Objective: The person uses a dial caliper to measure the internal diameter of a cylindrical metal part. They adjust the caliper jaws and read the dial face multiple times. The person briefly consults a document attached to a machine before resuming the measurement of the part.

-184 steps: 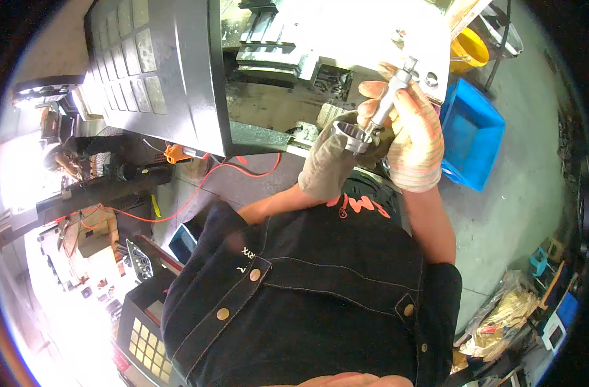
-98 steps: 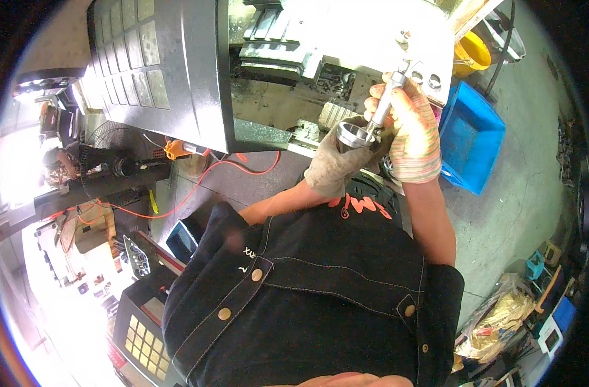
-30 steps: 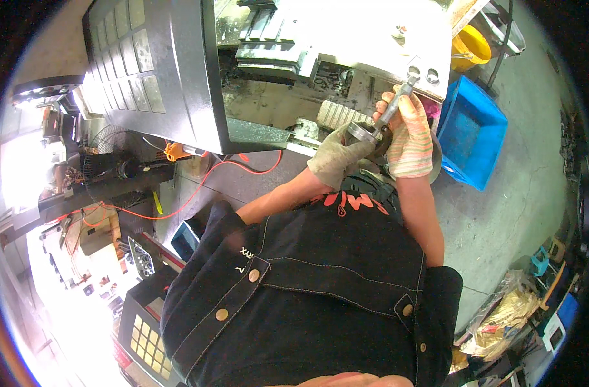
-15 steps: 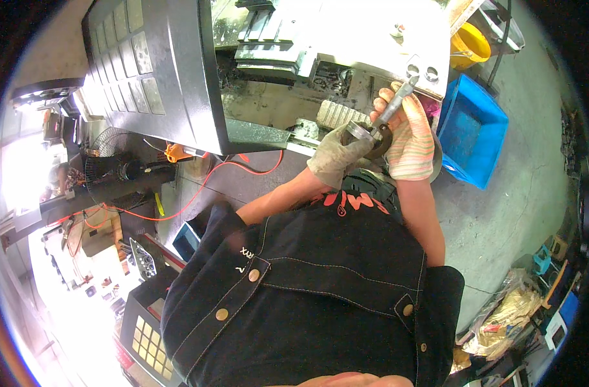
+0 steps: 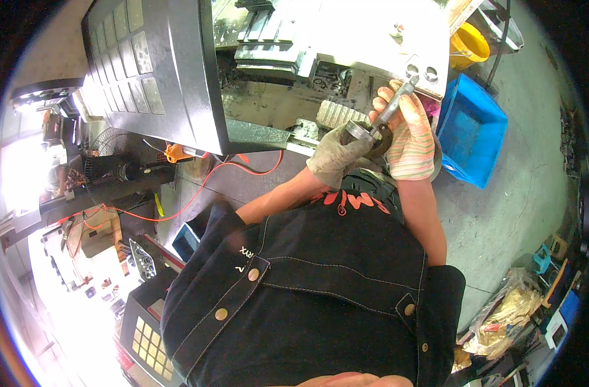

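A person's left grip [image 5: 336, 156], gloved in drab grey fabric, closes around a round silver metal ring [image 5: 357, 131], while the right grip [image 5: 412, 140], in a pale glove with orange and green stripes, clasps a slender grey metal cylindrical tool [image 5: 395, 108]. The tool slants down to the ring's edge near a brightly lit white tabletop [image 5: 372, 39] bearing two small metal rings [image 5: 431, 74], beside a rectangular blue plastic bin [image 5: 493, 155].
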Available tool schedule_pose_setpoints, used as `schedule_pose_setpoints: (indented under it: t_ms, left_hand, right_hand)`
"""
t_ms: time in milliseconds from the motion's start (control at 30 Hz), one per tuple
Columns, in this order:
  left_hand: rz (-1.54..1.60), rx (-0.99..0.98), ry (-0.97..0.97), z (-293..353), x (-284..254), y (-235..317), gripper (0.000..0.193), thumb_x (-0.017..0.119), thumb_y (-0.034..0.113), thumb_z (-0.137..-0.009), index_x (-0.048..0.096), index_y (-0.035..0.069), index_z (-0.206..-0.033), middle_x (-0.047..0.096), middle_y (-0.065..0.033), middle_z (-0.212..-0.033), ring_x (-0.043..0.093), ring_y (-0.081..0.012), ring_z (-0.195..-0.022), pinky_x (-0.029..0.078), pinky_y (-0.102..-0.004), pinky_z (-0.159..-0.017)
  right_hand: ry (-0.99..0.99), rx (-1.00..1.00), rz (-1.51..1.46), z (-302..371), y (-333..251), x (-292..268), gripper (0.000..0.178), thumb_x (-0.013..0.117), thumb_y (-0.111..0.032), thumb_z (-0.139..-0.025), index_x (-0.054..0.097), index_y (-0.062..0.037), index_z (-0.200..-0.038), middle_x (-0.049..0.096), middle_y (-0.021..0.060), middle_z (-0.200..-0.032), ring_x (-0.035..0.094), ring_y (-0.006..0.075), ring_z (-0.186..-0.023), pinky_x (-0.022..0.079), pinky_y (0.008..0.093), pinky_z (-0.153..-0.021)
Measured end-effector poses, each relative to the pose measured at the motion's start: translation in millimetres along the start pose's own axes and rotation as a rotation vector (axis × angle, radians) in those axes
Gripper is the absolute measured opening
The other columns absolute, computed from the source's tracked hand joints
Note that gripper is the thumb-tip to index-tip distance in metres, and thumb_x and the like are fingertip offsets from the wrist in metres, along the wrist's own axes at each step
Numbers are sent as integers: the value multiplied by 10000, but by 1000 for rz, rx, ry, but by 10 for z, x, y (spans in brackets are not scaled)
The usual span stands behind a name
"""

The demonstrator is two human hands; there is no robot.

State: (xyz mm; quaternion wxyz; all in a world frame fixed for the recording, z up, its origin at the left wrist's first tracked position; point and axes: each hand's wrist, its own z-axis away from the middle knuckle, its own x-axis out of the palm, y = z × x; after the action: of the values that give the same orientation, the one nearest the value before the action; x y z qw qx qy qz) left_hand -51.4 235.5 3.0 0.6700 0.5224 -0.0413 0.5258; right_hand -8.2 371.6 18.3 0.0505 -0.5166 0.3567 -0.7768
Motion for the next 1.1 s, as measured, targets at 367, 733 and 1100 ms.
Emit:
schedule_pose_setpoints:
  t_ms: [367, 733, 1100]
  left_hand:
    - [30, -15, -15, -23, -42, -20, 306, 656, 132, -803, 524, 7, -1050, 584, -71, -953, 602, -162, -806, 537, -319, -674]
    - [33, 7, -23, -31, -41, -38, 315, 639, 121, -811, 512, -6, -1070, 585, -91, -974, 606, -185, -843, 551, -362, -679]
    - [14, -42, -1, -5, -26, 8, 312, 648, 139, -806, 522, 0, -1055, 588, -81, -969, 606, -175, -823, 543, -337, -691]
  right_hand:
    - [0, -3, 16, -20, 15, -10, 345, 615, -210, -826, 528, -10, -1093, 603, 134, -949, 598, 233, -841, 513, 378, -709]
    - [0, -13, 21, -10, 20, -21, 355, 618, -214, -822, 532, -4, -1094, 606, 137, -954, 602, 237, -849, 515, 377, -718]
    - [0, 14, 4, -19, 5, -18, 361, 607, -229, -822, 538, -6, -1098, 615, 142, -959, 609, 237, -837, 512, 376, -717]
